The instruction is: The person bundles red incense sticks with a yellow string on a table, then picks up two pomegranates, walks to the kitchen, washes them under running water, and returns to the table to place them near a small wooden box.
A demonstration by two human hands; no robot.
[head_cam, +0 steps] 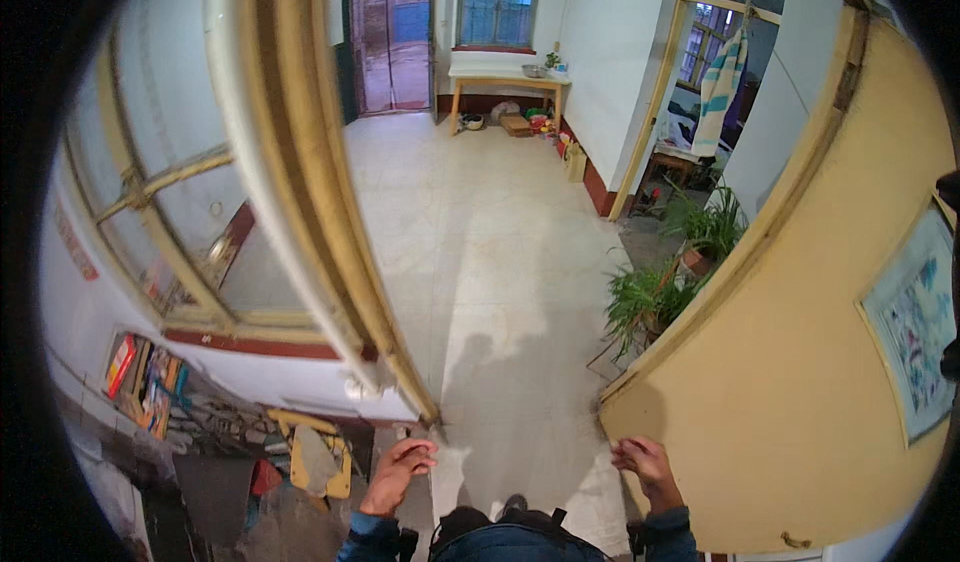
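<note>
My left hand (397,476) is raised in front of me at the lower left, its fingers loosely curled and holding nothing. Just beyond it rises the yellow wooden door frame (337,209). At the lower right hovers my right hand (646,473), also bare, with thumb and fingers slightly bent. It is nearest to the open tan door (750,412), though whether it touches the panel cannot be told. Between the hands, the pale tiled floor (517,277) runs through the doorway, and the tip of a dark shoe (515,503) shows below.
Potted plants (649,299) stand beside the right jamb. A yellow chair (330,464) with a cloth is at the lower left, near a shelf of books (150,382). A table (510,78) bearing a metal bowl (535,71) is by the far window; a doorway (394,44) lies left of it.
</note>
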